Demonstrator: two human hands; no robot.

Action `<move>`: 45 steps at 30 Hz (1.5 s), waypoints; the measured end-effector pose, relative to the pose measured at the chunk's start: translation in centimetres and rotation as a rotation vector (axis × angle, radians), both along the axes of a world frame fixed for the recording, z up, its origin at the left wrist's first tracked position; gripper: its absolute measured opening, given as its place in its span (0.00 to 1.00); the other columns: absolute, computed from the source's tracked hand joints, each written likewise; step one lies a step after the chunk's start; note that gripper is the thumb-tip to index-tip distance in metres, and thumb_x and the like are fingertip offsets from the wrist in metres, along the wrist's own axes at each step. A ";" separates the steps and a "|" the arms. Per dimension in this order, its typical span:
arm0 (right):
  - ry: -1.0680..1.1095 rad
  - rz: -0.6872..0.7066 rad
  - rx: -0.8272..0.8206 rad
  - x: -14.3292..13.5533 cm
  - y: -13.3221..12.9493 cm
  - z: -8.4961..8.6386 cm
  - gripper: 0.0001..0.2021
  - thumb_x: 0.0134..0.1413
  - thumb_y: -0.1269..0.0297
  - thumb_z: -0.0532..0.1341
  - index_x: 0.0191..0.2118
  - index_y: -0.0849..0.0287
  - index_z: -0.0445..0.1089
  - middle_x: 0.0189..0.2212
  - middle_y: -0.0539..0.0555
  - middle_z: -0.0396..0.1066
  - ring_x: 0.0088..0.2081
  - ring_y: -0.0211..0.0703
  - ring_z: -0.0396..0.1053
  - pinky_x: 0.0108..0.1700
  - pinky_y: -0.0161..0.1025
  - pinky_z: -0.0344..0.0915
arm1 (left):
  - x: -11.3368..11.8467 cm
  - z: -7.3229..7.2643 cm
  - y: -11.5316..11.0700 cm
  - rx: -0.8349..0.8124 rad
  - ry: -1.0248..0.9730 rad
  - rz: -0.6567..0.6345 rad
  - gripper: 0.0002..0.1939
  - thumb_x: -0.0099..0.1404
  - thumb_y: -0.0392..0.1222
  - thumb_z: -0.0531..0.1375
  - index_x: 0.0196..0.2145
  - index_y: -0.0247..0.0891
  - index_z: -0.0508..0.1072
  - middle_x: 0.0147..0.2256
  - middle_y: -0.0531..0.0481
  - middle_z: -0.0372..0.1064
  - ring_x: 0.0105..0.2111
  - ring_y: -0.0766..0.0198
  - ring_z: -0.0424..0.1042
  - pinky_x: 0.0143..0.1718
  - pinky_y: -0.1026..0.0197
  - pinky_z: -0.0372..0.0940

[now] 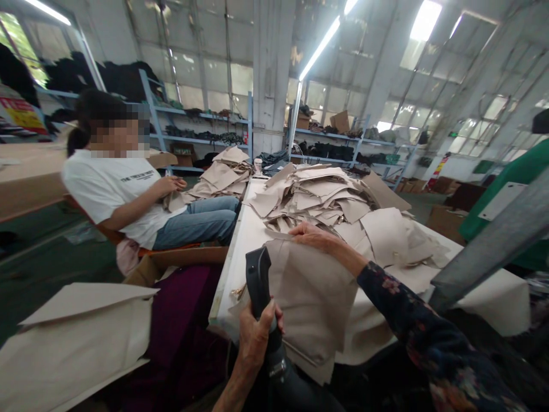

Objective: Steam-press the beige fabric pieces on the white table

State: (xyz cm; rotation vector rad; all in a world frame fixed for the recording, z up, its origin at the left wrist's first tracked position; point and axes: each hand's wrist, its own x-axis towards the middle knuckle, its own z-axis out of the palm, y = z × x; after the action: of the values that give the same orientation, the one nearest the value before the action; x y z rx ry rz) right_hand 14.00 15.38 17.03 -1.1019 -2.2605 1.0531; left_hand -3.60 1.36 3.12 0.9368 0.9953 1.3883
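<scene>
My left hand (254, 329) is wrapped round a black vacuum nozzle (258, 274), whose flat end points up. A thick dark hose (287, 377) runs down from it, past a metal clamp. Beside the nozzle hangs a beige fabric piece (311, 292) over the near edge of the white table (227, 286). My right hand (315, 237) grips the top edge of that fabric piece, its fingers closed. More beige layers show under the piece, and its lower corner drops below the tabletop. Behind my right hand a large heap of beige fabric pieces (319, 191) covers the table.
A seated person (124, 189) in a white shirt handles a small piece at the left. Beige pieces (81, 337) and purple fabric (184, 326) lie in a cardboard box at lower left. A grey metal post (493, 246) slants across the right. Loaded blue shelves (197, 114) stand behind.
</scene>
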 end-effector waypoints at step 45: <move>-0.810 -0.255 0.861 -3.2 -3.5 -13.1 0.23 0.63 0.73 0.46 0.63 0.68 0.50 0.42 0.64 0.69 0.41 0.49 0.67 0.35 0.40 0.66 | -1.6 -3.4 -0.9 -0.109 -0.073 0.074 0.15 0.58 0.51 0.59 0.28 0.35 0.66 0.16 0.54 0.64 0.15 0.67 0.64 0.17 0.65 0.60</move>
State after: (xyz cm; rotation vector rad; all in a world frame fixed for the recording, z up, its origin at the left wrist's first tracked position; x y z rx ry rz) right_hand 10.76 11.88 3.97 -1.4569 -2.5680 -0.5813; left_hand -5.25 0.42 -0.24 0.7701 1.0493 1.4051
